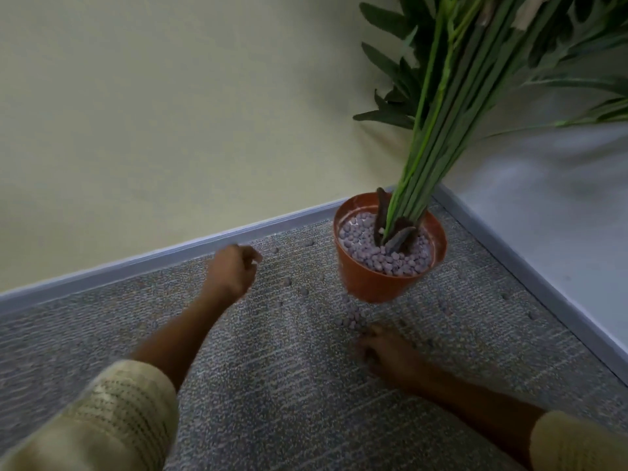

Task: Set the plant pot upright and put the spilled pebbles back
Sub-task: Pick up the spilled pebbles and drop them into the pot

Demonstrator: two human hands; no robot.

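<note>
The terracotta plant pot stands upright on the grey carpet in the room's corner, with grey-purple pebbles inside around long green stems. Loose pebbles lie scattered on the carpet; a small cluster sits just in front of the pot. My right hand rests on the carpet by that cluster, fingers curled down onto the pebbles. My left hand hovers left of the pot near the skirting, fingers loosely closed; what it holds is blurred.
A pale skirting board runs along the cream wall on the left, and another along the white wall on the right. Single pebbles dot the carpet between my hands. Leaves overhang the top right.
</note>
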